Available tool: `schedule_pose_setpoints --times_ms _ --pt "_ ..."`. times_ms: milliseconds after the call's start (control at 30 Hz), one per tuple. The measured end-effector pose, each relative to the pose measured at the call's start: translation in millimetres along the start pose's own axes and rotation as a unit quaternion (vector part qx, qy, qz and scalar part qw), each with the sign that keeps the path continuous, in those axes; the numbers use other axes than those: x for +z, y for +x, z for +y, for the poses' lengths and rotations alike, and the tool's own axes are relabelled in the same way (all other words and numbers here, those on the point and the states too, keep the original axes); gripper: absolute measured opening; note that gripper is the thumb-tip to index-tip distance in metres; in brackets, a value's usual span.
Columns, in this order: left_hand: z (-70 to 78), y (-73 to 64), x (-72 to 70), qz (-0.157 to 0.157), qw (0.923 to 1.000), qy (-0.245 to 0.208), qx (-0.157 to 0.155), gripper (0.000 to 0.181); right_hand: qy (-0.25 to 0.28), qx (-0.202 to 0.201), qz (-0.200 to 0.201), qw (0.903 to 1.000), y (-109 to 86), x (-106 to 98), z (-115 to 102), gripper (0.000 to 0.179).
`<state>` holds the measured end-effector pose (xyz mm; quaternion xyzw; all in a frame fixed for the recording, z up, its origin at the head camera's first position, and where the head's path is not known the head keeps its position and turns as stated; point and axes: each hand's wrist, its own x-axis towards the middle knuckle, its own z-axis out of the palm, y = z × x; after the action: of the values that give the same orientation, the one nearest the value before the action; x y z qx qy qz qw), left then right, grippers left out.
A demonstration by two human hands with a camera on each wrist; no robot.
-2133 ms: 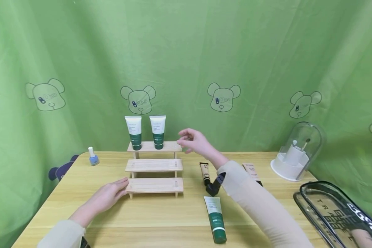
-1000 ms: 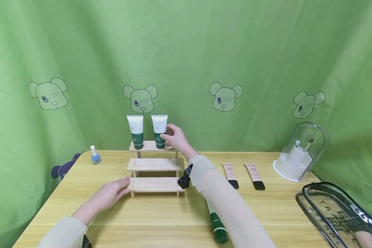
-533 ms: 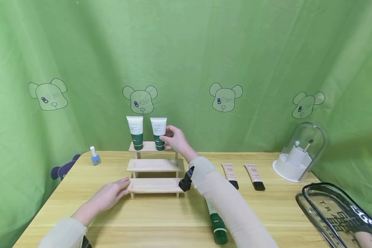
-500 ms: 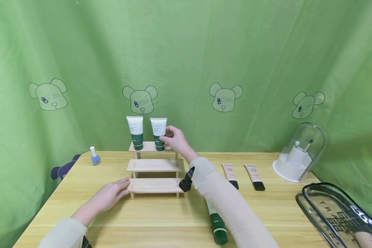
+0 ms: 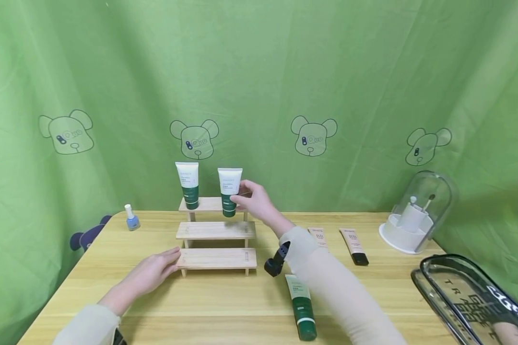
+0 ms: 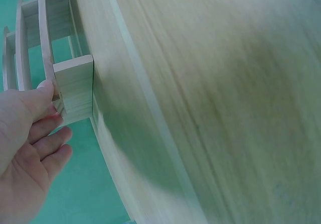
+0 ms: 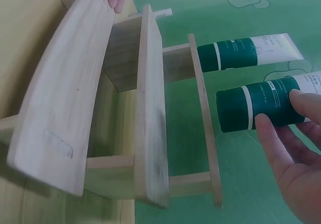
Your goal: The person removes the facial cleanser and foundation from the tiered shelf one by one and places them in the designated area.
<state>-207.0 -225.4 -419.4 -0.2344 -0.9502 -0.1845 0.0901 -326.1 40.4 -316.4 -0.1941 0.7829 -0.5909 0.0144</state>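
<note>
My right hand [image 5: 257,202] pinches a white-and-green squeeze tube [image 5: 229,188], cap down, between thumb and fingers. In the right wrist view a gap shows between its green cap and the top step. A matching tube [image 5: 188,184] stands upright on the left part of that top step. Both are at a three-step wooden display stand [image 5: 216,258]. My left hand [image 5: 153,271] holds the left end of the lowest step, with the thumb [image 6: 44,91] against the board's edge and the other fingers loosely bent. A third green-and-white tube [image 5: 301,306] lies on the table, partly behind the right sleeve.
Two pink BB cream tubes [image 5: 354,247] lie right of the stand, one partly behind the right sleeve. A domed white brush holder [image 5: 403,225] stands back right, clear pouches [image 5: 470,297] front right. A blue nail polish bottle [image 5: 132,218] stands back left.
The right hand has reached the right-hand tube, taken hold of it, and now moved it slightly right and forward off the top step. The left hand keeps its place on the lowest step.
</note>
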Motion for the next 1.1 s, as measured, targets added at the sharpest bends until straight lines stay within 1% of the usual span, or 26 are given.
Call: schedule_pose_setpoints --times_ms 233,500,700,1033,1100 --pt "0.8 -0.8 0.5 0.003 1.0000 0.000 0.000 0.039 0.020 0.003 -0.013 0.9997 -20.4 -19.5 5.2 0.031" --pt "0.4 -1.0 0.5 0.007 1.0000 0.002 0.004 0.038 0.027 0.001 -0.025 0.9993 -57.3 -49.0 7.7 0.033" --pt "0.1 -1.4 1.1 0.006 1.0000 0.001 0.003 0.039 0.026 0.018 -0.034 0.9989 -84.9 -71.8 18.4 0.034" --pt "1.1 -1.8 0.1 0.002 1.0000 0.000 0.004 0.038 0.007 0.049 -0.025 0.9985 -132.6 -108.7 42.3 0.041" --pt "1.4 -1.9 -0.1 0.002 1.0000 0.001 0.005 0.038 0.002 0.059 -0.017 0.9981 -142.6 -116.8 46.0 0.041"
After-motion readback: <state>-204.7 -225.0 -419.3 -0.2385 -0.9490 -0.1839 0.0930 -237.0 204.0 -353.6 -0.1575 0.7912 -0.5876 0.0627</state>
